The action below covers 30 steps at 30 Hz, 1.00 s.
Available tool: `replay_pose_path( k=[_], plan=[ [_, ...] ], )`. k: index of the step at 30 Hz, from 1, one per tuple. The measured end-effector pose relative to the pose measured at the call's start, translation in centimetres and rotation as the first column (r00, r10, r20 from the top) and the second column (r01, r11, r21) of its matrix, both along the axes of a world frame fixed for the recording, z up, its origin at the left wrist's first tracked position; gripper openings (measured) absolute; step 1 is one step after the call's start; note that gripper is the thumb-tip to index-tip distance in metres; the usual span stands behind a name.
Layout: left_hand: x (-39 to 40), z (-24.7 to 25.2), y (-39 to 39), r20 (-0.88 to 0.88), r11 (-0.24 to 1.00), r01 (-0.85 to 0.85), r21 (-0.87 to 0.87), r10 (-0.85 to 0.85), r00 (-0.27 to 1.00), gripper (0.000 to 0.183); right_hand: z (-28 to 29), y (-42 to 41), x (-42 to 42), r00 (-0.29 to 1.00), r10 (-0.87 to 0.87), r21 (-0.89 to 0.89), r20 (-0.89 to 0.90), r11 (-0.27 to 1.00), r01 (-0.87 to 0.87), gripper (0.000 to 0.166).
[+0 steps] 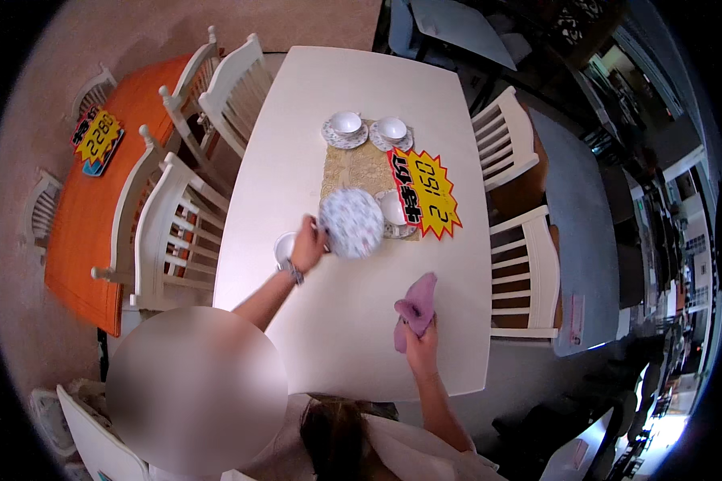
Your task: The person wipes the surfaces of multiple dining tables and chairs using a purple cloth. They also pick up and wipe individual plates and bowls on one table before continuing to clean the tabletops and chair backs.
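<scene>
My left hand [310, 245], with a metal-banded watch at the wrist, grips the left edge of a floral saucer [352, 222]. The saucer, blurred, is over the gold lace runner [352, 162]. Just left of that hand a white teacup [284, 245] rests on the white dining table [361, 78], partly covered by the wrist. A crumpled purple cloth [418, 300] is clutched in my right hand [422, 349], near the table's right front. Two white cups, one left [345, 122] and one right [391, 128], sit on floral saucers farther back. Another cup [392, 208] on its saucer is partly hidden by a sign.
A yellow starburst sign [430, 192] with writing stands at the runner's right. White slatted chairs flank the table on the left [174, 234] and right [526, 270]. Beyond the left chairs is an orange wooden table [84, 240]; a grey table [577, 210] lies beyond the right ones.
</scene>
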State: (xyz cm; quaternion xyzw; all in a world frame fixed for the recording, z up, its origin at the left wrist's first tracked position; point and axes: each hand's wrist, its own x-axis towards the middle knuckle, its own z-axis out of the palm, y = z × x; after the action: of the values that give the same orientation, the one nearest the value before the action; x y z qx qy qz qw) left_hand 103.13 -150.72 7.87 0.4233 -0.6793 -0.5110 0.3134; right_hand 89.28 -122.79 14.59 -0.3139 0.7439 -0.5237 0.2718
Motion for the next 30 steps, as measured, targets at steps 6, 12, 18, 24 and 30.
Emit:
replay_pose_path(
  k=[6, 12, 18, 24, 30],
  plan=[
    [2.5, 5.4, 15.2, -0.241, 0.909, 0.209, 0.362, -0.125, 0.962, 0.021, 2.1, -3.5, 1.5, 0.805, 0.206, 0.045, -0.557, 0.975, -0.219, 0.06],
    [4.4, 9.5, 18.4, 0.046, 0.98, 0.183, 0.075, -0.186, 0.981, 0.033, 3.4, -3.3, 5.6, 0.709, 0.479, 0.048, -0.517, 0.844, -0.535, 0.055],
    [6.2, 10.4, 18.4, -0.173, 0.934, 0.198, 0.296, -0.152, 0.973, 0.026, 4.8, -4.1, 3.7, 0.441, 0.445, 0.185, -0.78, 0.836, -0.517, 0.059],
    [6.3, 11.3, 19.6, -0.238, 0.943, 0.172, 0.286, -0.104, 0.966, 0.019, 7.0, -4.5, 3.4, 0.63, 0.255, 0.05, -0.734, 0.945, -0.324, 0.054],
    [5.7, 11.6, 19.3, -0.222, 0.996, 0.044, -0.072, -0.059, 0.973, 0.019, 7.9, -3.3, 7.9, 0.604, 0.463, -0.009, -0.649, 0.789, -0.614, 0.053]
  ],
)
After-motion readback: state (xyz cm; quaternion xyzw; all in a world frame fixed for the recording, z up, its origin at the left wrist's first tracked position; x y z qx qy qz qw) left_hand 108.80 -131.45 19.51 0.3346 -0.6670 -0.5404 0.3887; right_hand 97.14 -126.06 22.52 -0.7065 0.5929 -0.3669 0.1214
